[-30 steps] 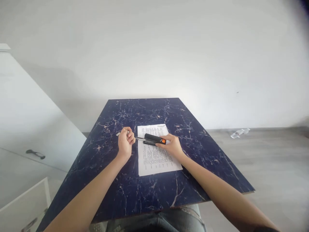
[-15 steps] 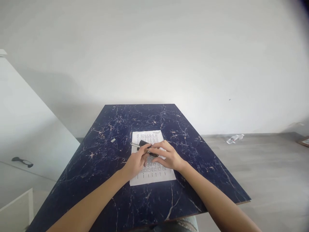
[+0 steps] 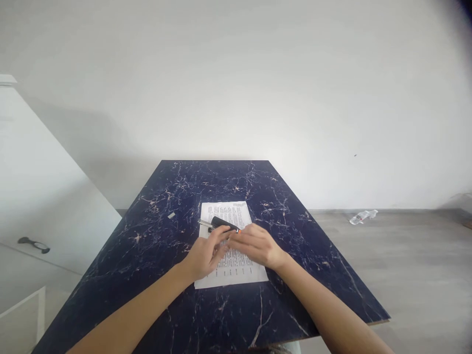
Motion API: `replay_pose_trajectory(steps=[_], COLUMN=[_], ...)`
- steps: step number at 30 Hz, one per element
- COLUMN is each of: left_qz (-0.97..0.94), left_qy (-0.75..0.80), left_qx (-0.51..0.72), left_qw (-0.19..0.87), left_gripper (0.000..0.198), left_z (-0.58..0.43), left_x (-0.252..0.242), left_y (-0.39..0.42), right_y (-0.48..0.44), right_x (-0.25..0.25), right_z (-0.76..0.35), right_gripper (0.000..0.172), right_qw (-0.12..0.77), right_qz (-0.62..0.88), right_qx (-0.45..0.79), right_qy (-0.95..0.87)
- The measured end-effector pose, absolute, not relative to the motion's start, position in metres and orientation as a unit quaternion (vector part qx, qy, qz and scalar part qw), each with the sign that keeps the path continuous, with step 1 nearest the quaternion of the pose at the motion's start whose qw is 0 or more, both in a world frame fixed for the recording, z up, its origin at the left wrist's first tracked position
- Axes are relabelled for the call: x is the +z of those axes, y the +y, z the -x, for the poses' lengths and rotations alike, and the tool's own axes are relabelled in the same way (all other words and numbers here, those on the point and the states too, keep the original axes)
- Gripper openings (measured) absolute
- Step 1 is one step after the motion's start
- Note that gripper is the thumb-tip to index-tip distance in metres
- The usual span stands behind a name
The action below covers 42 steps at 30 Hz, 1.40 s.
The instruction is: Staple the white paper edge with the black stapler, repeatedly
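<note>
**Hands meet over stapler on printed sheet**

Hands sit together at the centre of the frame, over a printed sheet (image 3: 236, 268) on the dark marbled counter (image 3: 155, 275). The left hand (image 3: 206, 255) has its fingers (image 3: 220, 239) loosely curled, reaching up to the near end of a black stapler (image 3: 224, 224) with an orange tip; whether they grip it I cannot tell. The right hand (image 3: 258, 245) lies flat-fingered, its tips touching the stapler's orange end. The stapler rests across the sheet's upper half. A small pale strip (image 3: 171, 215) lies on the counter left of the sheet. A plastic bottle (image 3: 363, 216) lies on the floor at right.
</note>
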<state>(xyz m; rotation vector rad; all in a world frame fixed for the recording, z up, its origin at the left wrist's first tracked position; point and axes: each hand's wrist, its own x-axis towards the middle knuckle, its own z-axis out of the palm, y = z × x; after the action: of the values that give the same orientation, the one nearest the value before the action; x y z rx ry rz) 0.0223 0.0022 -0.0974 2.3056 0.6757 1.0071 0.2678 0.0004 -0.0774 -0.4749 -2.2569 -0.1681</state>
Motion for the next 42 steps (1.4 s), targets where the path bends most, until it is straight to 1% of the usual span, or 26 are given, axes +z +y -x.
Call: replay_pose_trajectory(steps=[2, 3, 5, 6, 8, 10, 13, 15, 18, 21, 24, 27, 29, 31, 33, 35, 42], left_qz=[-0.841, -0.827, -0.78, -0.758, -0.699, -0.679, -0.693, -0.674, -0.65, -0.659, -0.662, -0.642, -0.629, -0.634, -0.65, -0.663, -0.693], left_qy=[0.275, 0.313, 0.435, 0.497, 0.605, 0.639, 0.659, 0.698, 0.735, 0.729, 0.728, 0.749, 0.763, 0.761, 0.748, 0.738, 0.714], left_qx=[0.429, 0.446, 0.446, 0.421, 0.377, 0.349, 0.282, 0.236, 0.184, 0.169, 0.161, 0.134, 0.11, 0.088, 0.074, 0.068, 0.063], left_qw=[0.181, 0.138, 0.051, 0.017, -0.05, -0.088, -0.077, -0.059, -0.062, -0.068, -0.073, -0.092, -0.1, -0.106, -0.11, -0.105, -0.081], left_gripper=[0.034, 0.027, 0.02, 0.02, 0.023, 0.026, 0.032, 0.035, 0.035, 0.033, 0.034, 0.04, 0.046, 0.046, 0.044, 0.04, 0.029], left_z=[-0.01, -0.001, 0.023, 0.036, 0.063, 0.082, 0.095, 0.093, 0.087, 0.082, 0.079, 0.075, 0.072, 0.069, 0.068, 0.068, 0.066], left_x=[-0.091, -0.087, -0.08, -0.078, -0.078, -0.084, -0.096, -0.102, -0.104, -0.103, -0.101, -0.1, -0.099, -0.099, -0.099, -0.099, -0.093], left_y=[0.012, 0.021, 0.042, 0.054, 0.077, 0.096, 0.11, 0.111, 0.107, 0.104, 0.102, 0.096, 0.091, 0.086, 0.083, 0.082, 0.083], right_y=[0.014, 0.023, 0.043, 0.053, 0.069, 0.082, 0.092, 0.095, 0.097, 0.099, 0.101, 0.101, 0.101, 0.1, 0.099, 0.099, 0.1], right_x=[-0.078, -0.08, -0.088, -0.093, -0.106, -0.12, -0.135, -0.141, -0.142, -0.14, -0.14, -0.142, -0.143, -0.143, -0.143, -0.143, -0.143], right_z=[-0.285, -0.298, -0.328, -0.343, -0.369, -0.388, -0.401, -0.405, -0.408, -0.408, -0.405, -0.404, -0.405, -0.405, -0.405, -0.403, -0.401], right_gripper=[0.032, 0.025, 0.009, 0.008, 0.016, 0.023, 0.028, 0.026, 0.019, 0.025, 0.03, 0.033, 0.036, 0.035, 0.032, 0.031, 0.036], right_qw=[0.483, 0.519, 0.556, 0.565, 0.592, 0.614, 0.627, 0.607, 0.507, 0.386, 0.325, 0.317, 0.337, 0.359, 0.362, 0.345, 0.294], right_qz=[0.276, 0.335, 0.453, 0.502, 0.562, 0.585, 0.593, 0.609, 0.66, 0.684, 0.676, 0.664, 0.666, 0.668, 0.664, 0.655, 0.666], right_qx=[-0.05, -0.036, 0.008, 0.04, 0.118, 0.183, 0.24, 0.253, 0.189, 0.087, 0.023, -0.003, -0.01, -0.018, -0.011, 0.01, -0.007], right_qy=[-0.829, -0.786, -0.697, -0.654, -0.566, -0.498, -0.443, -0.445, -0.522, -0.613, -0.661, -0.677, -0.666, -0.651, -0.654, -0.672, -0.686])
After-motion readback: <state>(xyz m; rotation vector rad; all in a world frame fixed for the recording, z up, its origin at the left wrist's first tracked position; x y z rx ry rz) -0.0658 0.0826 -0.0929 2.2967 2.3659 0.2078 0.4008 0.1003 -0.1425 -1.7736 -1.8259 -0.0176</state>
